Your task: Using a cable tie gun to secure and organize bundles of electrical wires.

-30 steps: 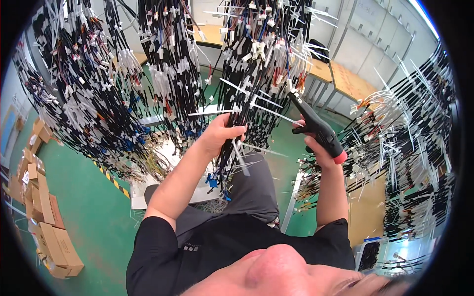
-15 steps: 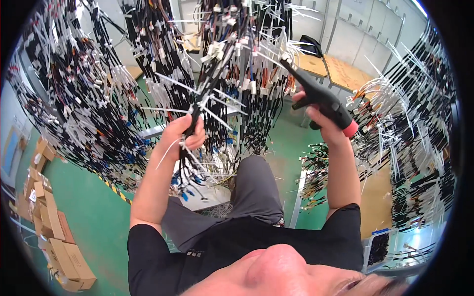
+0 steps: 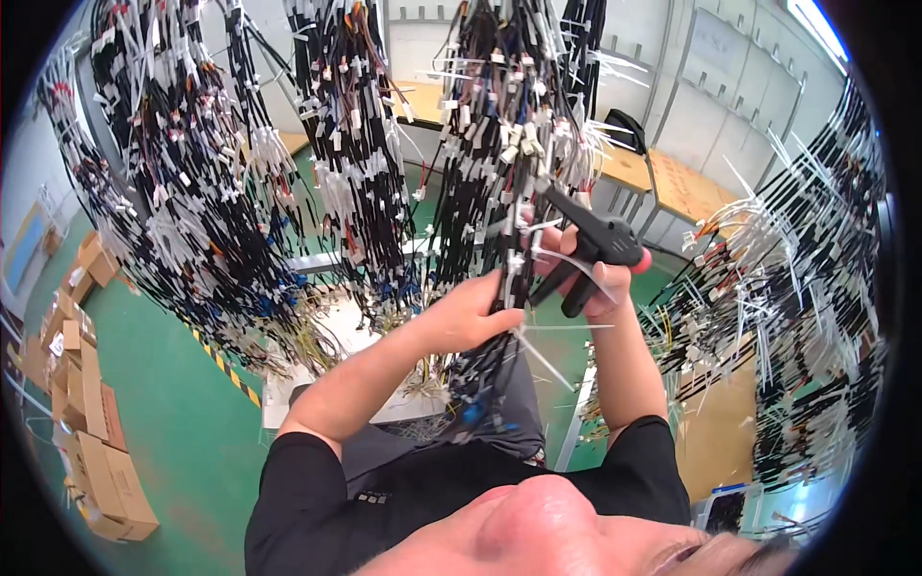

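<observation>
My left hand [image 3: 469, 315] is closed around a hanging black wire harness [image 3: 515, 274] in front of my body. Its loose lower ends with blue connectors [image 3: 473, 413] fan out above my legs, partly blurred. White cable ties stick out sideways from the bundle, and one long tie tail [image 3: 547, 363] points down to the right below my left hand. My right hand [image 3: 600, 290] grips a black cable tie gun [image 3: 603, 235] with a red end knob. The gun's nose is up against or just beside the bundle; I cannot tell whether it touches.
Dense hanging harnesses [image 3: 355, 182] fill the far and left side, and more with white ties [image 3: 807, 240] hang at the right. Cardboard boxes [image 3: 106, 480] line the left floor beside yellow-black tape [image 3: 219, 360]. Wooden tables [image 3: 696, 187] stand at the back.
The harness and my left hand have moved right. My right hand has brought the cable tie gun left and down, closer to the bundle. The view has shifted slightly.
</observation>
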Demonstrator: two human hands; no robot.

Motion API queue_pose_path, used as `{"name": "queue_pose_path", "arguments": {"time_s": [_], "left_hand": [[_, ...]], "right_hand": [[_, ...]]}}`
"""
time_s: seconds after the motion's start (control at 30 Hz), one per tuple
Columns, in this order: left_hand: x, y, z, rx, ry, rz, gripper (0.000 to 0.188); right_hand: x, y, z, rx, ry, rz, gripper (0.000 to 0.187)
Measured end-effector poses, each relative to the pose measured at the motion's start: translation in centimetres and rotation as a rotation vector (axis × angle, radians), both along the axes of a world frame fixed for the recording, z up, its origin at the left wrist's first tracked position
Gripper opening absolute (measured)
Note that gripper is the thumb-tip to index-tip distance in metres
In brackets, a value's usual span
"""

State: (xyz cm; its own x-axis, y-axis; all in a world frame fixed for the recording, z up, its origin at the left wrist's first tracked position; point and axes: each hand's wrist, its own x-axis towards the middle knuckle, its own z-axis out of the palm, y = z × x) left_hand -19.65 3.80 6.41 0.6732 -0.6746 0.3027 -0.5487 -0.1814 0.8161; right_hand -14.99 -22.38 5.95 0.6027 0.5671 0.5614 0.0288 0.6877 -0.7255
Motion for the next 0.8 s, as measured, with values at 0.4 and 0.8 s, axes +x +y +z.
{"name": "queue_pose_path", "arguments": {"time_s": [0.4,0.8], "left_hand": [[10.5,0.8,3.8,0.109,-0.281,0.13,0.026],[11.5,-7.7,-0.9,-0.309,-0.708,0.702,0.103]], "right_hand": [[-3.0,0.7,4.2,0.102,0.207,-0.1,0.045],[-3.2,-0.1,4.6,0.029,0.207,-0.238,0.044]]}}
